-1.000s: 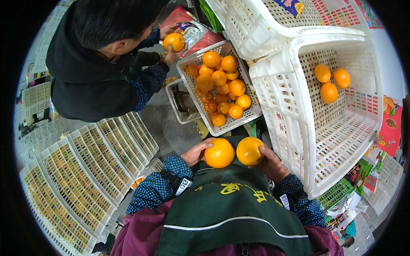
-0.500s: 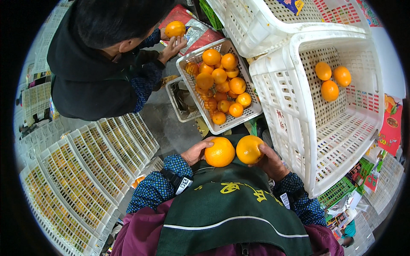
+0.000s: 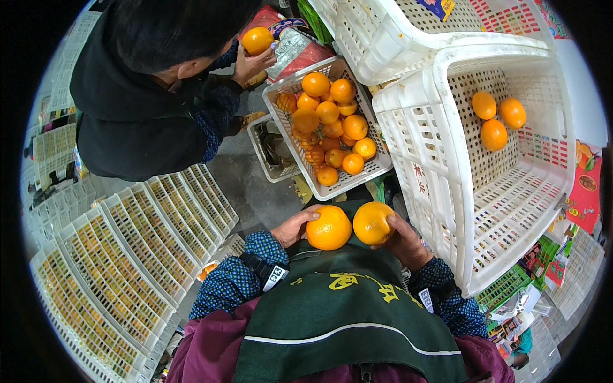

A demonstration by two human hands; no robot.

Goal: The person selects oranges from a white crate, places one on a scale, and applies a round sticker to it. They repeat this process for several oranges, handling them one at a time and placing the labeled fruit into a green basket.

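An orange [image 3: 329, 228] rests in my left hand [image 3: 295, 227], whose thumb lies on its left side. My right hand [image 3: 410, 245] grips a second orange [image 3: 373, 223], with the thumb at its right edge. Both fruits are held side by side over my dark green apron [image 3: 345, 306], a narrow gap between them. Just beyond them, a white crate [image 3: 348, 189] holds many loose oranges [image 3: 327, 113]. The fingers under each fruit are mostly hidden.
Three oranges [image 3: 493, 135] lie in a tilted white crate [image 3: 408, 147] on the right. At the far left a co-worker [image 3: 140, 108] holds an orange [image 3: 257, 41]. Stacked white crates [image 3: 134, 249] stand at the left. A small grey basket [image 3: 273, 150] sits beside the orange-filled crate.
My hands and both oranges have barely moved. The co-worker's orange has shifted slightly left and up, and one of that person's hands has changed position; a dark patterned strip now shows beside it.
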